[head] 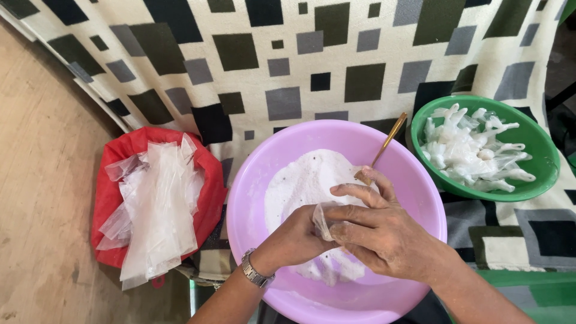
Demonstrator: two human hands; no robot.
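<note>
A pink plastic basin point(252, 180) holds a mound of white powder point(306, 177). Over the basin my left hand point(295, 240), with a metal wristwatch point(257, 275) on its wrist, and my right hand point(378, 231) together pinch a small clear plastic bag point(323, 221). The fingers of both hands are closed on the bag's edge. A golden spoon point(387, 144) leans on the basin's far rim, its bowl end behind my right fingers.
A green bowl point(534, 135) at the right holds several tied-off filled clear bags point(474, 150). A red bag point(114, 186) at the left holds a stack of empty clear bags point(156, 207). A checkered cloth point(288, 66) covers the surface; wooden floor point(36, 180) lies left.
</note>
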